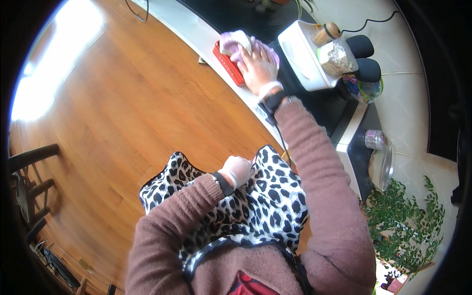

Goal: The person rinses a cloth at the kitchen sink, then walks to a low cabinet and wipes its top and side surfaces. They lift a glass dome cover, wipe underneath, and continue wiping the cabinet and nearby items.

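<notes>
My right hand point(257, 70) reaches out to the cabinet top and lies on a purple-and-white fluffy cloth point(236, 40), its fingers over the bunched fabric. The cloth rests against a long red box point(229, 66) with writing on its side, at the cabinet's white front edge, and covers part of it. My left hand point(236, 172), in a thin whitish glove, is curled into a fist in front of my leopard-print apron point(274, 195). Its fingertips are hidden, so whether it holds anything does not show. Dark bands circle both wrists.
Right of the cloth, on the black cabinet top point(254, 16), stands a white bin point(298, 55) beside a clear container point(337, 57) and a toothpick holder point(326, 33). A lidded jar point(374, 139) and leafy plant point(405, 221) are farther right. A dark wooden chair point(33, 184) stands left.
</notes>
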The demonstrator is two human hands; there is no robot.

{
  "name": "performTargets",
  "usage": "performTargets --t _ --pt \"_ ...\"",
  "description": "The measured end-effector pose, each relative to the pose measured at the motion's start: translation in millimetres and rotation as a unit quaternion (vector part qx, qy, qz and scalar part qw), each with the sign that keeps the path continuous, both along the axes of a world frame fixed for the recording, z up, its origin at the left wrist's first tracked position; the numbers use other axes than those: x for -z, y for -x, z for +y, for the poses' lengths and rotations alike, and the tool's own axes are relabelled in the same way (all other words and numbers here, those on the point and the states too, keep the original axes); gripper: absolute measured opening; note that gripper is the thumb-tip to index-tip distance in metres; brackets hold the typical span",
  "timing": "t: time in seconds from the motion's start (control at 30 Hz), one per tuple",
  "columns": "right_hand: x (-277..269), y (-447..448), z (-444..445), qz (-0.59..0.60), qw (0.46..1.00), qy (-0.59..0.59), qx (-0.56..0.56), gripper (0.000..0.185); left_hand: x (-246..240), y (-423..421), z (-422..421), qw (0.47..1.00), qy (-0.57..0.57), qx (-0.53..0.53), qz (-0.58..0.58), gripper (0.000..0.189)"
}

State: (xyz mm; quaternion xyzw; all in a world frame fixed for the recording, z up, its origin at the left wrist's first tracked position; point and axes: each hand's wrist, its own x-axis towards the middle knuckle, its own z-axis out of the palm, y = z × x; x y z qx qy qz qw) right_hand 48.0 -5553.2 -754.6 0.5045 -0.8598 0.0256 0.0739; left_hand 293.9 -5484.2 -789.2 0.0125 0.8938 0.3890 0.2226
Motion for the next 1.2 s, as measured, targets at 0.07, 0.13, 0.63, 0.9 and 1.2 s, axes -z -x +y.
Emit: performTargets --t 0.07,0.13,0.63,0.9,1.2 --pt "6 19 -35 -0.039 0.999 -0.017 0.029 0.054 2 1 -5 1.0 0.005 -0.028 0.004 0.028" --pt "12 33 -61 -0.026 0.999 -0.001 0.03 0.055 5 4 -11 0.999 0.01 -0.045 0.007 0.028" --pt "-7 7 55 -0.132 0.984 0.073 -0.094 0.035 -5 2 -3 1.0 0.003 0.007 -0.017 0.03" --pt "-36 -45 193 -0.118 0.991 0.062 -0.029 0.037 -10 0 9 0.998 0.002 0.055 -0.023 0.032" --pt "-33 -95 322 -0.156 0.968 0.115 0.159 0.028 -14 2 5 0.999 -0.013 0.041 -0.015 0.028"
